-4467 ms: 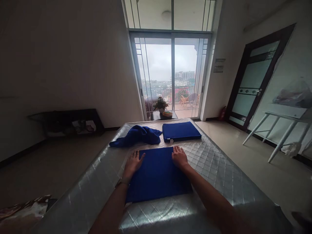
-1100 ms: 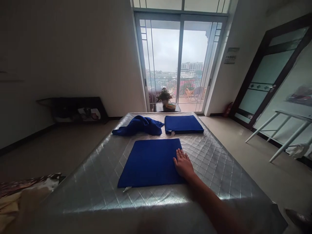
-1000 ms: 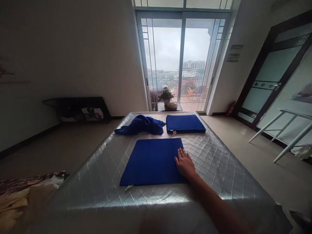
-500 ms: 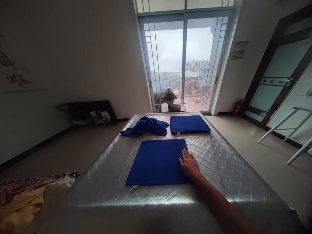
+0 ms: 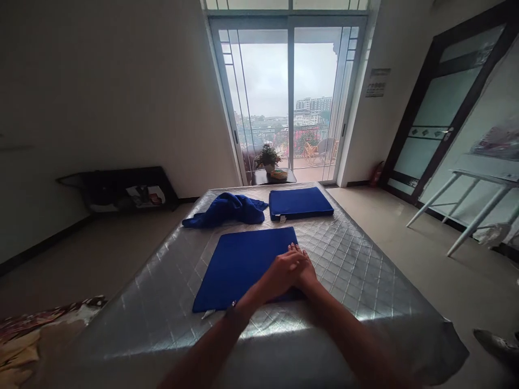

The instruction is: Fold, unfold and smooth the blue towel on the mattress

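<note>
A folded blue cloth (image 5: pixel 239 265) lies flat on the silver quilted cover, with a small white tag at its near left corner. My right hand (image 5: pixel 307 273) lies flat and open along the cloth's right edge, fingers pointing away from me. Across it reaches my left hand (image 5: pixel 281 273), overlapping the right hand's back and fingers; its own fingers are slightly bent, open, and hold nothing visible. A dark band circles the left wrist. Farther back are a crumpled blue cloth (image 5: pixel 229 209) on the left and a neat stack of folded blue cloths (image 5: pixel 300 202) on the right.
The silver quilted cover (image 5: pixel 357 270) spreads over a wide, bed-like surface. Beyond its far edge stands a small table with a potted plant (image 5: pixel 268 156), before a sliding glass door (image 5: pixel 259 81). A white-legged stand (image 5: pixel 478 216) is at the right; patterned fabric (image 5: pixel 24 335) lies lower left.
My left hand has come into view from below and now overlaps my right hand. The right hand stays at the cloth's right edge. The view has turned slightly right.
</note>
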`<state>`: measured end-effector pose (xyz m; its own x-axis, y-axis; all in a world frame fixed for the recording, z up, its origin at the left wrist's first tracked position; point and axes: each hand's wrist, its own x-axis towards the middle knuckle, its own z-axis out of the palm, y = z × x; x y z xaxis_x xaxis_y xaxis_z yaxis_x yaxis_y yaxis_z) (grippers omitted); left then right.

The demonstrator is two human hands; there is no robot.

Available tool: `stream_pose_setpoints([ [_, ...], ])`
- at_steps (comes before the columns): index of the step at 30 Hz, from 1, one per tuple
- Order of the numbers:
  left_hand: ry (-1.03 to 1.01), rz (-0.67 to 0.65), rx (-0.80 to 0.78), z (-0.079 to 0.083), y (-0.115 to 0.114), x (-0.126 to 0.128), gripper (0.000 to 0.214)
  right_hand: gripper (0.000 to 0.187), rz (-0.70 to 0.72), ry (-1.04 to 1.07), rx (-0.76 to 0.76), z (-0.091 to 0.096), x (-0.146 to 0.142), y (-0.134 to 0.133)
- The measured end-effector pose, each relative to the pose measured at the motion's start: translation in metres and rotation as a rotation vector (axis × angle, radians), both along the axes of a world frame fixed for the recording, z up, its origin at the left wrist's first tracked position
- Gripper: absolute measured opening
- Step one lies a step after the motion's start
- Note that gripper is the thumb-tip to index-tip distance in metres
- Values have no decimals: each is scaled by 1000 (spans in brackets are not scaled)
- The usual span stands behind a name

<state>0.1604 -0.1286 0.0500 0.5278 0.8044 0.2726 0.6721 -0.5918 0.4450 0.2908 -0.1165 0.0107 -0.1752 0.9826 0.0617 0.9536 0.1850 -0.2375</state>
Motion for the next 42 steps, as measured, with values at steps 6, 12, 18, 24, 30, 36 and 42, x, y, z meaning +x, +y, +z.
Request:
stream_pose_setpoints([
  [6,250,29,57,-33,15,-41,63,62,-46,50,4,4,-2,-1],
  [12,409,224,-39,-54,8,-110,74,64,-69,65,-7,5,-5,-1],
  [18,483,475,-88,-61,-12,-188,82,63,-72,32,50,5,-6,0],
  [24,443,499,-59,-69,-24,-203,90,57,4,-63,229,15,-11,-21],
  [30,395,551,36,-49,-11,-182,81,61,-4,-25,6,1,-5,-64],
  [36,340,86,47,-30,-12,-53,71,61,-8,1,-51,1,-2,-69],
  [42,359,70,-32,-39,-10,-34,74,62,-20,26,-73,5,-2,-70],
])
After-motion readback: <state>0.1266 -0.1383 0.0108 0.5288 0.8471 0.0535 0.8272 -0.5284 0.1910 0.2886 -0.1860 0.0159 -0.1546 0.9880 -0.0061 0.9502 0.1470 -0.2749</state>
